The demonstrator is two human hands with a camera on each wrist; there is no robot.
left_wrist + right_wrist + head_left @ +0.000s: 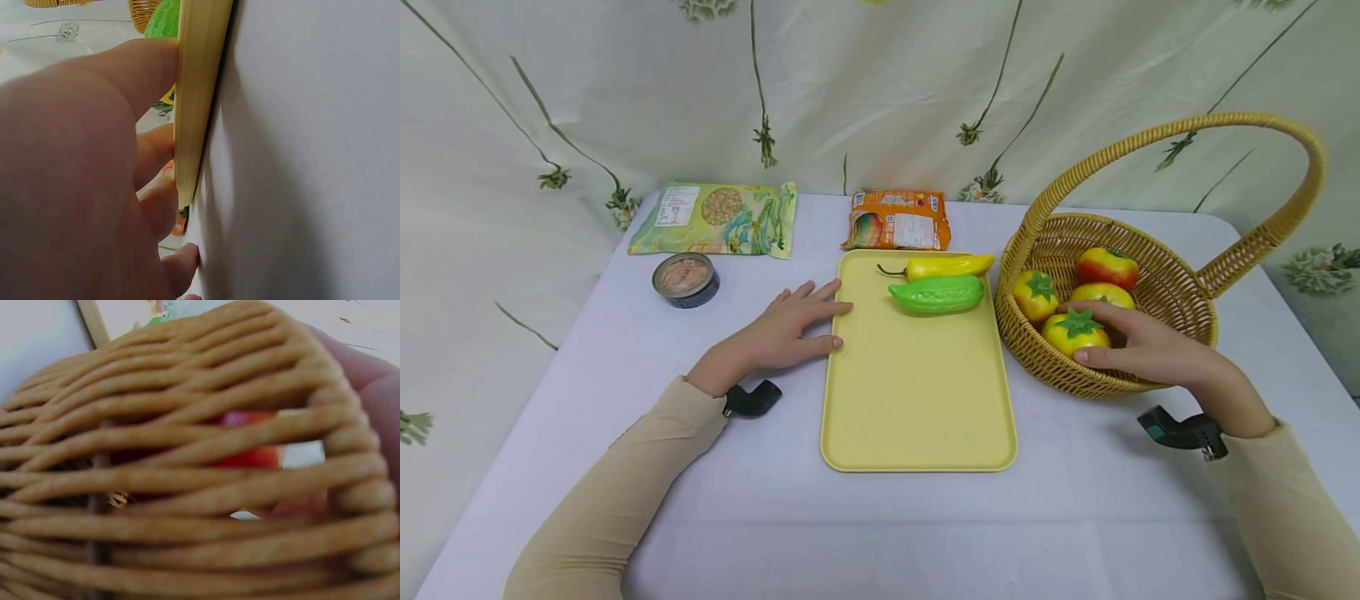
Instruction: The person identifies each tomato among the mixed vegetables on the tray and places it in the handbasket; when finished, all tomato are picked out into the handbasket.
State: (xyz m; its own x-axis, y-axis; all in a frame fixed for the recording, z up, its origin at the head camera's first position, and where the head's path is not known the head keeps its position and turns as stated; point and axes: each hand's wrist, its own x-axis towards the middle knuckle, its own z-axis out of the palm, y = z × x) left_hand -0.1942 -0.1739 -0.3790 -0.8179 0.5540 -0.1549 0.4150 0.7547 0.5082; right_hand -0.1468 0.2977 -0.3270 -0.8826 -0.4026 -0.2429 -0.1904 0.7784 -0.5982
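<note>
My left hand [786, 332] lies spread at the left edge of a pale yellow tray [917, 392]. In the left wrist view its thumb and fingertips touch the tray's rim [199, 87]. On the tray's far end lie a yellow pepper [951, 266] and a green pepper [936, 295]. My right hand [1150, 346] reaches over the near rim of a wicker basket [1052, 367]. Its thumb and fingers grip a yellow tomato [1067, 335] with a green leafy cap. Basket weave [187, 437] hides most of the grip in the right wrist view.
Other tomato-like fruits, including a red-and-yellow one [1107, 268], lie in the basket, whose tall handle [1180, 125] arches above it. A green patterned packet [718, 218], an orange packet [898, 220] and a round tin [686, 280] stand toward the back of the white-covered table [760, 517].
</note>
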